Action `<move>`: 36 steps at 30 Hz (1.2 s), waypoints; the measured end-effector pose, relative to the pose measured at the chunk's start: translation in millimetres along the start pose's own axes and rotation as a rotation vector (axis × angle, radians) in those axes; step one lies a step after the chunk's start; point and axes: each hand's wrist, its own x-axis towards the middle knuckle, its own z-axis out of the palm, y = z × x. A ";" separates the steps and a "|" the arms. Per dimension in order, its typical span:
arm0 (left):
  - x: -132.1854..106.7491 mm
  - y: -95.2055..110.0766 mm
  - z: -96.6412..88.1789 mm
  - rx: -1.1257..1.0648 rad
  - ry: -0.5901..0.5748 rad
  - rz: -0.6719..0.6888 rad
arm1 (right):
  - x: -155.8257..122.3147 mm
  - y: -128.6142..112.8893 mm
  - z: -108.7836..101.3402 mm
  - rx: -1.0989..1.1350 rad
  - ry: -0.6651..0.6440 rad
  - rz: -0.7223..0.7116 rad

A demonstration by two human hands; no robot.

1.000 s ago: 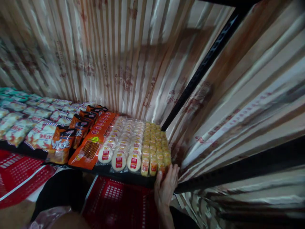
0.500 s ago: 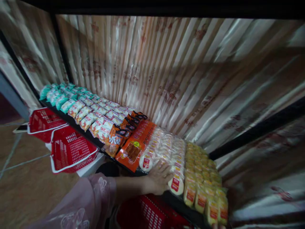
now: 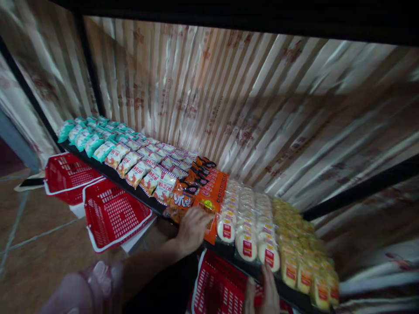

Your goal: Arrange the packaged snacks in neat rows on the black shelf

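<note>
A black shelf [image 3: 229, 252] holds rows of snack packets against a striped curtain. My left hand [image 3: 193, 229] lies on the front of the flat orange packets [image 3: 212, 196], its fingers curled over the front packet's edge. My right hand [image 3: 266, 290] reaches up at the shelf's front edge, fingers stretched toward the round white cakes with red labels [image 3: 247, 226]. Yellow wrapped cakes [image 3: 301, 257] fill the right end. Dark orange bags [image 3: 185, 196] stand just left of my left hand.
Red-and-white striped packets [image 3: 147, 172] and teal packets [image 3: 85, 133] run along the shelf to the left. Red plastic baskets [image 3: 113, 213] [image 3: 63, 174] stand on the floor under the shelf, another basket [image 3: 219, 288] below my hands. A black upright post [image 3: 87, 61] frames the left.
My left hand has slid left from the round white cakes onto the orange packets. My right hand has come up into view at the shelf edge. The view has shifted slightly.
</note>
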 end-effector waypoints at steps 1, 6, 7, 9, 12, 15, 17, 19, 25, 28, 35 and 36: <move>-11.7 -11.6 -13.8 -0.005 0.065 -0.103 | 1.0 -19.2 10.5 0.049 -0.048 0.027; -58.5 -63.2 -47.8 0.001 0.146 -0.451 | 18.9 -107.6 69.8 0.302 -0.210 0.131; -64.7 -72.3 -48.9 0.001 0.145 -0.475 | 24.2 -119.0 81.0 0.319 -0.234 0.158; -73.7 -88.1 -49.4 -0.009 0.131 -0.518 | 34.4 -135.5 101.4 0.322 -0.270 0.184; -79.4 -103.7 -50.7 -0.063 0.050 -0.564 | 45.8 -150.8 125.2 0.329 -0.356 0.219; -77.8 -110.5 -54.0 -0.117 -0.070 -0.568 | 51.6 -161.4 140.0 0.244 -0.408 0.284; -74.7 -112.3 -56.5 -0.128 -0.129 -0.553 | 53.5 -166.3 145.8 0.185 -0.421 0.323; -71.4 -113.3 -59.0 -0.132 -0.174 -0.523 | 54.9 -168.8 149.4 0.162 -0.420 0.349; -68.6 -116.3 -65.3 -0.170 -0.240 -0.415 | 57.5 -165.2 153.6 0.326 -0.444 0.442; -70.3 -118.9 -65.5 -0.224 -0.261 -0.379 | 56.4 -161.8 151.2 0.427 -0.449 0.426; -70.8 -128.5 -68.9 -0.273 -0.272 -0.259 | 55.2 -164.5 142.5 0.395 -0.290 0.436; -70.6 -130.5 -70.3 -0.259 -0.272 -0.252 | 56.0 -166.1 142.6 0.385 -0.261 0.446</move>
